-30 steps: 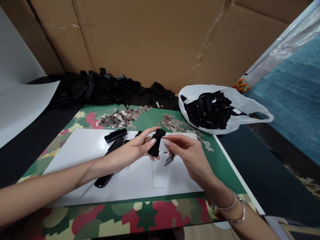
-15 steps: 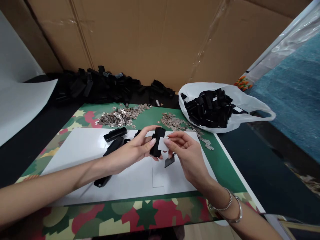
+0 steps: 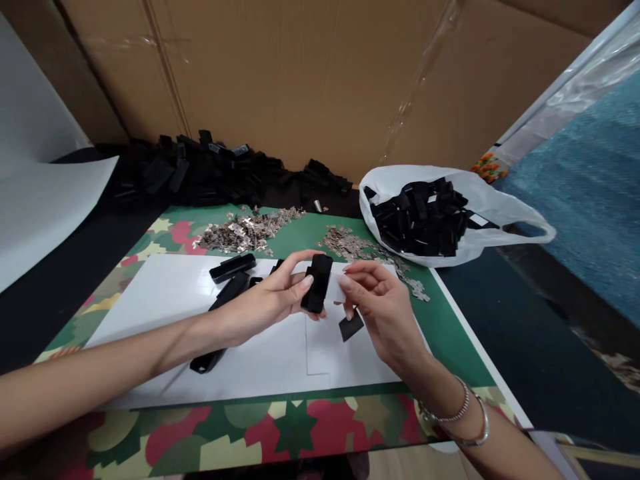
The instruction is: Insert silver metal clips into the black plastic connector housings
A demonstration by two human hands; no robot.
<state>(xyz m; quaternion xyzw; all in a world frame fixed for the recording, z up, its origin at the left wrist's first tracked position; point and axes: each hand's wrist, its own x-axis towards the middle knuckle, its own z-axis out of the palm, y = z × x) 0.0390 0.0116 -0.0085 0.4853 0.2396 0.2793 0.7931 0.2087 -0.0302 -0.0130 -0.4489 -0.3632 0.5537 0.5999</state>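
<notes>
Above the white sheet (image 3: 270,373), my left hand (image 3: 273,300) grips a black oblong plastic piece (image 3: 319,283), its thumb on the near side. My right hand (image 3: 383,307) pinches a small white slip (image 3: 335,291) between thumb and forefinger, just right of the black plastic piece. A thin dark flat piece (image 3: 351,326) hangs below my right fingers, seemingly held by them too. Left of my left hand, more black plastic pieces (image 3: 233,268) lie on the sheet, some partly hidden by my forearm.
Small metal clips (image 3: 245,233) lie heaped on the green mat (image 3: 315,230), with another metal pile (image 3: 345,243) to the right. Black parts (image 3: 170,170) are piled along the cardboard wall (image 3: 280,80). A white plastic bag (image 3: 515,213) at right holds more black parts.
My right hand has moved slightly right, drawing the white slip off the black plastic piece's face. The dark flat piece has moved along with it. My left hand has stayed nearly still.
</notes>
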